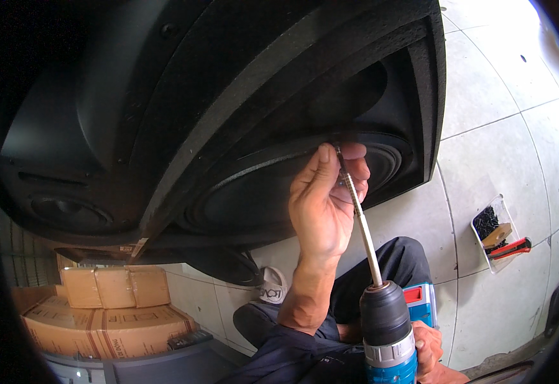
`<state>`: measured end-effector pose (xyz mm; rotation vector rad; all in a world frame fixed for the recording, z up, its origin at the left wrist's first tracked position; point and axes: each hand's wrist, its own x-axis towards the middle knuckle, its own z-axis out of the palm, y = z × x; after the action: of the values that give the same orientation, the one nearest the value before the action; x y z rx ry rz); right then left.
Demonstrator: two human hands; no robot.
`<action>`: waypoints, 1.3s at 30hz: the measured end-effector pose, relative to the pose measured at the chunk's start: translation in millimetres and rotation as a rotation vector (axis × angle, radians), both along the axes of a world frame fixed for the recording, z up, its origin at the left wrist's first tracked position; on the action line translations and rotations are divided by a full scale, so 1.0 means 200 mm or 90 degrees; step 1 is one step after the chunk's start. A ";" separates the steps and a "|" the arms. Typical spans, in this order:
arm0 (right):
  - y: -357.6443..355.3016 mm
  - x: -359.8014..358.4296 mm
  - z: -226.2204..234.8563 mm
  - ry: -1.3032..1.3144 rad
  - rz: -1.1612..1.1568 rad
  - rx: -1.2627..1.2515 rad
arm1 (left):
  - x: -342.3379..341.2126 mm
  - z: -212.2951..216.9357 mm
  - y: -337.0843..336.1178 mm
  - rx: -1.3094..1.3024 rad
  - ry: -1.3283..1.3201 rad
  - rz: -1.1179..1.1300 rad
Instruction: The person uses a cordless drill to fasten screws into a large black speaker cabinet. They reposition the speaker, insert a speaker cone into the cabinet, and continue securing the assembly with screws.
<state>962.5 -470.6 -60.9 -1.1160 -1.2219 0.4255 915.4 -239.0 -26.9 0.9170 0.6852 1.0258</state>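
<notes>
My right hand [428,345] is wrapped round the grip of a blue and black cordless drill [385,320]. A long, thin driver bit [364,230] runs up from its chuck to the fingers of my left hand [325,205]. Thumb and fingers of that hand close round what looks like a small dark screw at the bit's tip, mostly hidden by the fingers. They are right at the rim of a round speaker cone [247,198], set in a large black speaker cabinet [228,102].
On the tiled floor [484,153] to the right, a clear plastic tray [492,256] holds black screws [485,221] and a red utility knife [510,248]. Cardboard boxes [113,329] are stacked at lower left. My bent leg [401,259] is below the cabinet, near a light slipper [273,285].
</notes>
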 end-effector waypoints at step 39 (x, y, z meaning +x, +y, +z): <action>0.03 0.03 0.02 -0.009 -0.015 -0.027 | 0.01 0.01 -0.03 -0.011 0.007 0.020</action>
<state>968.7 -464.3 -57.0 -1.1698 -1.2159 0.4282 916.9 -245.0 -25.1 0.9001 0.7179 1.0425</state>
